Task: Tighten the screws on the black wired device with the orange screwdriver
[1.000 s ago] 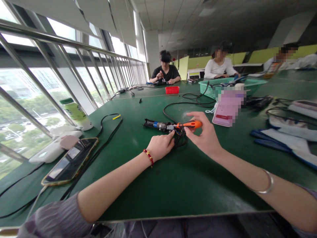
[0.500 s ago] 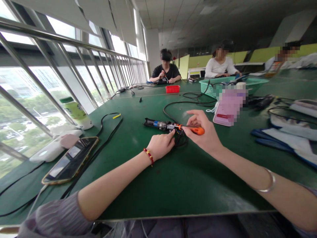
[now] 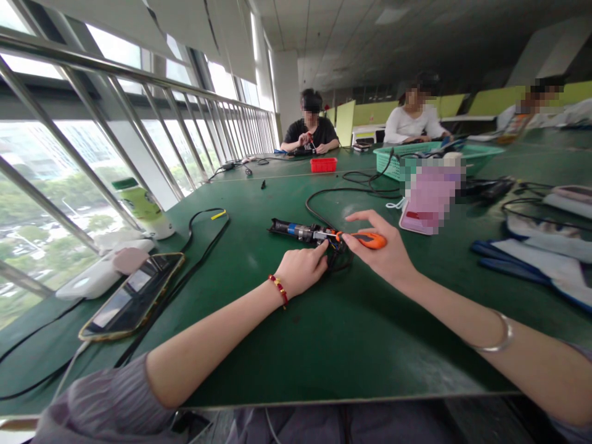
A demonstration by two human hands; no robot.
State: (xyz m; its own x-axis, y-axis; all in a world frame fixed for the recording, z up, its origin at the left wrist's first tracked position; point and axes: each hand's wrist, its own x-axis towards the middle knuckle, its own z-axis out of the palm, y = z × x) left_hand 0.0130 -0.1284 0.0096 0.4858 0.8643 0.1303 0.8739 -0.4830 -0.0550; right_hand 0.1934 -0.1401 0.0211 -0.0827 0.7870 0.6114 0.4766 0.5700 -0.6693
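On the green table lies a black cylindrical device (image 3: 296, 230) with a blue band, a silvery middle section and small wires showing at its right end. My left hand (image 3: 303, 269) is closed at that right end, the index finger resting on the device and the other fingers curled. My right hand (image 3: 386, 250) pinches an orange and black screwdriver (image 3: 372, 240) by the handle between thumb and fingers, with the index finger raised. The screwdriver's shaft points left along the device's silvery section; its tip is too small to make out.
A phone (image 3: 134, 296), a black cable and a green-lidded bottle (image 3: 143, 208) are on the left. A pink phone (image 3: 430, 200), a green basket (image 3: 388, 161) and gloves (image 3: 531, 259) lie right. Ahead is a red tray (image 3: 323, 165); several people sit beyond.
The screwdriver and my right hand have shifted very slightly to the right, and the handle looks a little turned. The device and my left hand stay in place.
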